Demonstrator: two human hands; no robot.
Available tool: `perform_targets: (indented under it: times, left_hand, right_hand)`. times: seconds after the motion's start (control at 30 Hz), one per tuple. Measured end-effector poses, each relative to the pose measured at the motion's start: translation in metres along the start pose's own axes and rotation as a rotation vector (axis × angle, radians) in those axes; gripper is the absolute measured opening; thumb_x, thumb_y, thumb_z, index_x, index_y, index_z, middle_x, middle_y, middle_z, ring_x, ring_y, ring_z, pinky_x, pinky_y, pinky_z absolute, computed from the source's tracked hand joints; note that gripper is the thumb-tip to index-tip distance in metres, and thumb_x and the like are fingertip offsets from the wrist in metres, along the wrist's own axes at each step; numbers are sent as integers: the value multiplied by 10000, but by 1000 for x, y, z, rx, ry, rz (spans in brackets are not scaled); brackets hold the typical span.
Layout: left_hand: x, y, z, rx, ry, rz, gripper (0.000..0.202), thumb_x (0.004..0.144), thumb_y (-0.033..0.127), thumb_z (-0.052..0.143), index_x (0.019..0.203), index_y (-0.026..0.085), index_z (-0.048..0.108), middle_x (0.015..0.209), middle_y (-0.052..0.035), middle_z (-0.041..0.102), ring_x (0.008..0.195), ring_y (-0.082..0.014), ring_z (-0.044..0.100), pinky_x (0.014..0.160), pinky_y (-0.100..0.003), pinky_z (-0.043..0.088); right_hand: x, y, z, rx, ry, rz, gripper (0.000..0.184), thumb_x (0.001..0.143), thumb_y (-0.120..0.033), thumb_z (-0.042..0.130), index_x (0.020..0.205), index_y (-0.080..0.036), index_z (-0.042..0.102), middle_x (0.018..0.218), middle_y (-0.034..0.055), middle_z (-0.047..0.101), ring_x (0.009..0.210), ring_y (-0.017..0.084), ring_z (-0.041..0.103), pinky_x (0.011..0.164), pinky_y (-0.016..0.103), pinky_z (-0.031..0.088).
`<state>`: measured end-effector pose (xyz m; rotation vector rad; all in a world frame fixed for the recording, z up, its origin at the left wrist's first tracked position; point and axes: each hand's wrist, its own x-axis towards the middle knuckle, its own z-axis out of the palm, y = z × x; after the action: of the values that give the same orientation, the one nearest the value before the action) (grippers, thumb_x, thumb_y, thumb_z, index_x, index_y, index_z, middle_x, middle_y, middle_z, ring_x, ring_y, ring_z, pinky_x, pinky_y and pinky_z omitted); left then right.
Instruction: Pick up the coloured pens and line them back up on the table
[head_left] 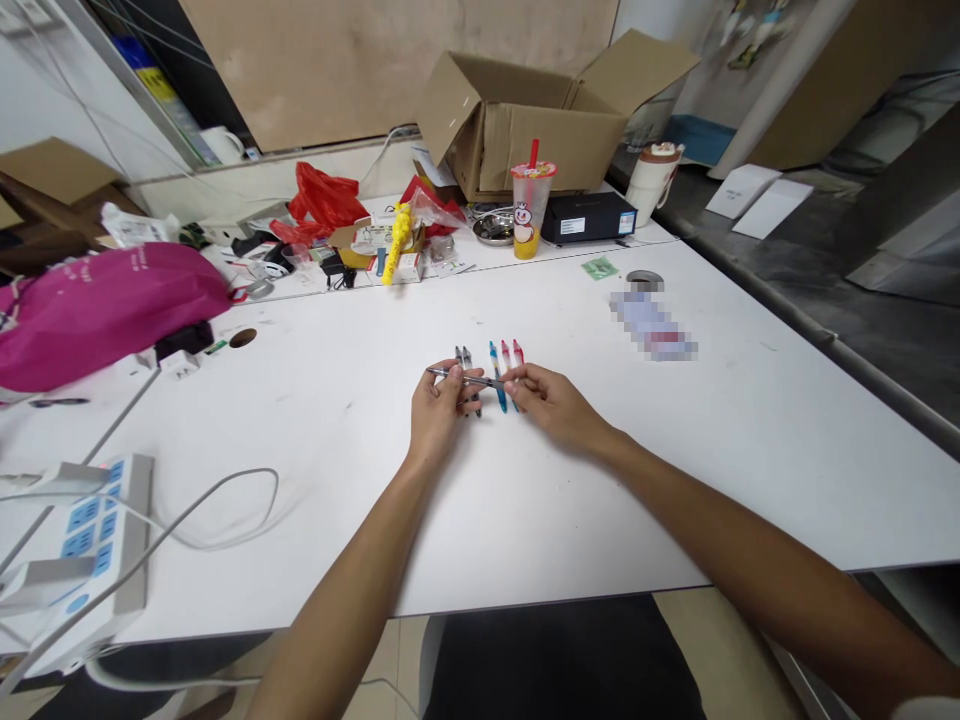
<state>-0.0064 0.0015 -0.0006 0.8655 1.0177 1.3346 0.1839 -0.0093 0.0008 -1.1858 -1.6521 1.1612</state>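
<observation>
A dark, slim pen (477,380) is held level between my two hands, just above the white table. My left hand (441,408) is closed on its left end, thumb on top. The fingertips of my right hand (551,400) pinch its right end. Beneath and behind the hands lie two black pens (467,356), partly covered by my left fingers. A blue pen (494,356) lies to their right. Beside it are two pink-capped pens (517,352), their lower ends partly hidden by my right hand.
A drink cup with a red straw (528,205), a black box (589,218) and an open cardboard box (551,140) stand at the back. A tape roll (645,281) lies right. A power strip (112,540) with cables sits left, near a magenta bag (112,310).
</observation>
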Motion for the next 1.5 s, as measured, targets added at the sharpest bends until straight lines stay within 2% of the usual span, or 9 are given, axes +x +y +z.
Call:
perform_targets:
  times: [0.13,0.33,0.6,0.83,0.97,1.13,1.27,1.37,1.5]
  left_hand:
    - [0,0,1,-1,-6,-1,360,858,414,791,1058,185,597,1024,-121,790,787,-175,764,612,-245,583]
    - [0,2,0,22,2,8,369,852,413,795,1062,181,600,959,-98,784,760,-167,754,622,-251,575]
    - [-2,2,-1,11,-104,94,403,840,439,797,1097,192,608,940,-81,776,871,-184,753,674,-252,573]
    - [-1,1,-1,-14,-98,109,415,851,429,791,1131,197,591,914,-57,765,834,-163,747,693,-243,565]
    - [1,0,-4,2,-129,124,427,855,447,783,1140,191,595,899,-59,760,853,-166,747,746,-256,570]
    - [2,-3,-6,43,-121,102,559,848,479,782,1267,201,536,908,-53,748,851,-176,734,745,-287,577]
    - [2,-5,-6,77,-43,131,692,861,497,761,1389,279,370,885,-13,727,795,-177,711,681,-307,574]
    - [3,-3,-8,119,-32,148,586,871,543,726,1295,291,410,837,13,695,744,-166,688,634,-290,549]
    - [4,0,-9,133,-84,120,506,868,546,715,1213,293,444,816,31,668,707,-152,663,653,-297,538]
  right_hand:
    - [-1,-1,0,-20,1,0,359,986,-537,535,832,-219,598,699,-12,555,615,142,451,591,305,351]
    - [-1,-1,1,-17,-47,55,410,998,-576,508,892,-211,661,607,-33,512,538,131,423,539,294,331]
    - [-2,-2,-1,79,-158,166,569,1009,-664,403,755,-211,633,477,-41,454,447,119,361,491,292,303]
    - [-4,-7,3,-28,-81,9,367,963,-533,579,768,-222,577,626,-36,497,564,126,413,550,293,315]
    - [-7,-9,3,13,-186,93,366,1006,-522,488,840,-220,610,565,-50,471,505,121,373,511,289,298]
    - [-8,-11,2,-23,-260,97,418,1039,-529,409,880,-208,624,557,-40,533,511,127,441,557,290,356]
    - [-8,-12,0,-102,-182,18,414,1050,-509,395,900,-206,634,613,-31,547,561,136,473,599,300,366]
    - [-7,-10,-2,-127,-108,-20,336,1043,-480,430,970,-219,628,641,-38,537,574,137,463,601,299,355]
    - [-6,-9,-3,-163,-69,-29,331,1038,-471,445,896,-220,606,630,-41,495,561,131,422,576,296,325]
